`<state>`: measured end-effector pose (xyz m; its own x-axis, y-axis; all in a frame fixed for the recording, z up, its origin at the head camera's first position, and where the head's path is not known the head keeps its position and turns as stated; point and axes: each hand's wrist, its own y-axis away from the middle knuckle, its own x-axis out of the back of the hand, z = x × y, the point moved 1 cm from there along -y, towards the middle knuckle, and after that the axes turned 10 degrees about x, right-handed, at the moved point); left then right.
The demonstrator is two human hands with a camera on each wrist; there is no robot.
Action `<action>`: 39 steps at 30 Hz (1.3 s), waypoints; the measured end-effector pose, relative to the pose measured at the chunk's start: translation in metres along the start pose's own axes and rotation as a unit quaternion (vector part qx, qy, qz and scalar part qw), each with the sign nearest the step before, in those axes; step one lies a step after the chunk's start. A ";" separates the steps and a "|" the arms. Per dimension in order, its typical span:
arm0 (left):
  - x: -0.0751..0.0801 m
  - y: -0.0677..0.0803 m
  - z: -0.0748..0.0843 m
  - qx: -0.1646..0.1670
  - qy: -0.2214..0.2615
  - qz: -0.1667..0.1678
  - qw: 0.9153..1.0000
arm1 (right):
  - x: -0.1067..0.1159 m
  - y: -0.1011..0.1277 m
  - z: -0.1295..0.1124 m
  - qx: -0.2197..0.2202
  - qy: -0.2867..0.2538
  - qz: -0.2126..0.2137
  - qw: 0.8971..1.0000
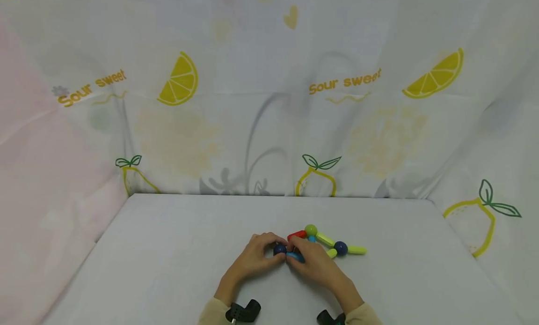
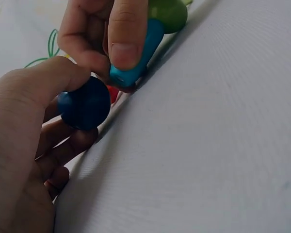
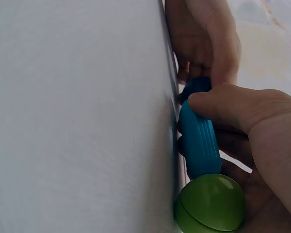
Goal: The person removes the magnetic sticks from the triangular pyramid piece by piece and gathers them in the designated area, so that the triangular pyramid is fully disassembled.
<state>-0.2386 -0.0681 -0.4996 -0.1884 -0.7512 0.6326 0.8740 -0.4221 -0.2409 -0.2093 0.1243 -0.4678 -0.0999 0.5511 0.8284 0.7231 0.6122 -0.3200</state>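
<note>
My left hand (image 1: 258, 255) pinches a dark blue ball (image 2: 85, 104) between thumb and fingers, just above the white table. The right hand (image 1: 316, 262) grips a light blue ribbed rod (image 3: 201, 141), its thumb lying along the side. One end of this rod faces the ball; the left wrist view shows a small gap between them. At the rod's other end sits a green ball (image 3: 211, 203), which seems to touch it. A red rod (image 1: 297, 234) lies just behind the fingers, partly hidden by them.
Beyond the right hand, a yellow-green rod (image 1: 325, 240) runs from another green ball (image 1: 310, 230) to a second dark blue ball (image 1: 340, 248). Two more yellow-green rods (image 1: 357, 250) meet that ball. A printed cloth (image 1: 236, 128) hangs behind the white table (image 1: 168, 269).
</note>
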 end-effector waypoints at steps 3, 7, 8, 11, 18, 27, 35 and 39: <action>-0.001 -0.002 -0.001 0.013 0.024 0.007 1.000 | 0.002 0.000 0.000 -0.004 -0.011 -0.021 1.000; 0.000 -0.003 -0.003 0.039 0.054 0.030 0.997 | 0.003 0.000 0.000 -0.012 -0.029 -0.040 0.999; 0.001 -0.004 -0.005 0.048 0.055 0.036 0.997 | 0.003 0.000 0.000 -0.011 -0.034 -0.042 0.998; 0.006 -0.010 -0.007 0.079 0.057 0.058 0.994 | 0.003 0.001 0.002 -0.006 -0.053 -0.050 0.997; 0.020 -0.039 -0.013 0.115 0.011 0.089 0.989 | 0.004 0.002 0.005 -0.001 -0.076 -0.061 0.995; 0.027 -0.066 -0.026 0.108 -0.051 0.148 0.982 | 0.003 0.001 0.007 -0.006 -0.078 -0.073 0.994; 0.025 -0.075 -0.035 0.138 -0.064 0.138 0.979 | 0.003 0.001 0.009 0.007 -0.083 -0.081 0.993; 0.023 -0.074 -0.037 0.124 -0.054 0.139 0.981 | 0.003 0.003 0.008 0.006 -0.080 -0.076 0.994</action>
<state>-0.3238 -0.0731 -0.4943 0.1095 -0.7563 0.6450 0.9694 -0.0621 -0.2374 -0.2130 0.1320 -0.4701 -0.3151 0.5352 0.7838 0.6838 0.7007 -0.2036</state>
